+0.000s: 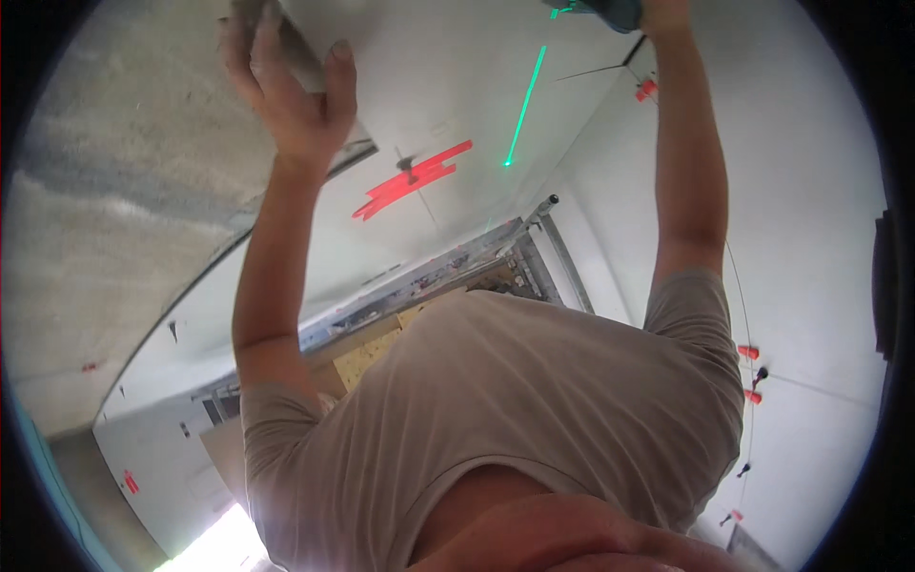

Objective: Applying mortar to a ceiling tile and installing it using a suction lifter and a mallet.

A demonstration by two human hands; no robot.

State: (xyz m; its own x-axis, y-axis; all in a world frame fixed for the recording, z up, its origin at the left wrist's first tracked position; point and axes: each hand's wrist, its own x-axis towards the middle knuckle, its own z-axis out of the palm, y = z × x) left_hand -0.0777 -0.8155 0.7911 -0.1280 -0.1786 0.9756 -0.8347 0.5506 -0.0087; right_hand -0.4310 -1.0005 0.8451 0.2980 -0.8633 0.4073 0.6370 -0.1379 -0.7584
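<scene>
Both my arms reach up toward a white panel surface. My left hand is at the upper left, beside the border between the panel and rough grey concrete. Its thumb stands apart from the bent fingers, and a blurred dark grey edge lies between them; what that belongs to cannot be made out. At the top edge my right hand is closed on a dark blue-grey tool, mostly cut off by the frame. Left of the tool a bright green light line runs down the panel.
Red paint surrounds a small dark fitting on the panel. A metal pole or rail stands behind me. Small red and black fittings with a thin wire dot the white surface at right. Bright light enters at the lower left.
</scene>
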